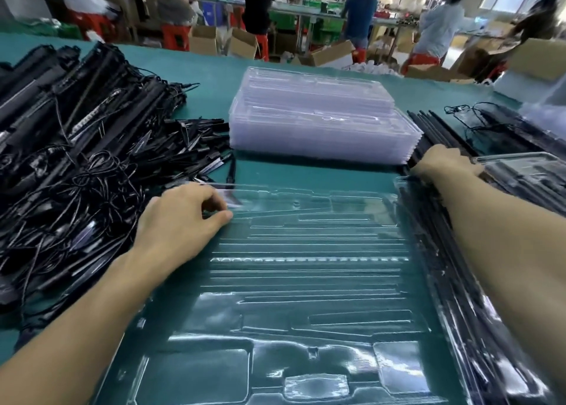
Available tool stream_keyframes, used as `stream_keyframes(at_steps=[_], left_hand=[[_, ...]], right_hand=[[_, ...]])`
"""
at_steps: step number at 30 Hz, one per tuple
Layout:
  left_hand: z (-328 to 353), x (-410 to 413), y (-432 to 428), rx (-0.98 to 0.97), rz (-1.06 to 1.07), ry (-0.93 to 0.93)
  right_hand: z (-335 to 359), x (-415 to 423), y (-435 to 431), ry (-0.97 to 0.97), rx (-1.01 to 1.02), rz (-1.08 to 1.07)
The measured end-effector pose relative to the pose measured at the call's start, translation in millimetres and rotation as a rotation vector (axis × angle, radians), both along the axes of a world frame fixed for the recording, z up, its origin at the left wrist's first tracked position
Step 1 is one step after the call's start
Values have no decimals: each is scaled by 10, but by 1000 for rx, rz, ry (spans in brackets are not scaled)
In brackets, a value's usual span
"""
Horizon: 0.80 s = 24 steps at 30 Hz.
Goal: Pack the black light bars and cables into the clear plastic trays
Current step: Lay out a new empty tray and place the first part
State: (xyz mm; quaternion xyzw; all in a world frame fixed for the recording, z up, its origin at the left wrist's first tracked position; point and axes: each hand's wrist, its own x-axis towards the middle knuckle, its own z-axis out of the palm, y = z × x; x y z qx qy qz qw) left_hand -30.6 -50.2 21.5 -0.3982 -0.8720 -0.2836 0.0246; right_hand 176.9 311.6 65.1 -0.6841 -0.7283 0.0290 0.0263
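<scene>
An empty clear plastic tray [306,282] lies open on the green table in front of me. My left hand [183,218] rests on its far left corner, thumb and fingers pinching the tray's edge. My right hand [444,166] reaches to the right, its fingers curled over a bundle of long black light bars [435,135] beside a filled tray [526,172]; whether it grips a bar is hidden. A big heap of black light bars and cables [76,147] lies to the left. More black bars in plastic wrap [459,282] run along the tray's right side.
A stack of empty clear trays [318,120] stands at the table's far middle. Beyond the table, several people work at benches among cardboard boxes [330,54] and red stools. Black cables [477,117] lie at the far right.
</scene>
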Motion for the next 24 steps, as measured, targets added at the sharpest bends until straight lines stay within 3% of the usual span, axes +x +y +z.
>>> stream_keyframes(at_steps=[5,10,19,21,24], left_hand=[[-35,-3,7,48,11,-16],[-50,-1,5,76,6,-24],[-43,18,-7,69,2,-25],[-40,21,-6,72,-1,-32],[-37,28,5,69,-8,-22]], right_hand=[[-83,-74,-43,57,116,24],[-139,-43,-52,-7,245,51],[-88,65,4,422,253,-192],[-27,96,-1,519,277,-200],[49,106,-83,505,424,-90]])
